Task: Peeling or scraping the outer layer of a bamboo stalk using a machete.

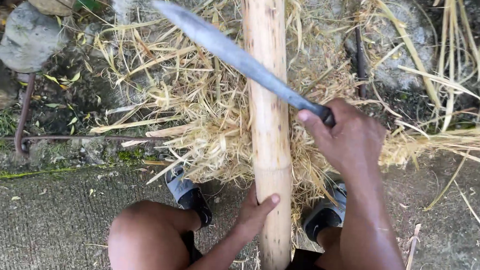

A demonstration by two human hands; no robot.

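Note:
A pale bamboo pole [268,114] runs from between my knees up to the top of the view. My left hand [256,210] grips its lower part, thumb across the front. My right hand [345,136] holds the dark handle of a long grey blade [228,49]. The blade slants up to the left and crosses in front of the pole, with its tip out at the upper left. Whether its edge touches the bamboo I cannot tell.
A heap of dry bamboo shavings [197,122] lies around the pole. My feet in grey sandals [185,189] rest at its edge on the concrete ground [44,218]. Stones [29,39] and a rusty bent rod [25,113] lie to the left.

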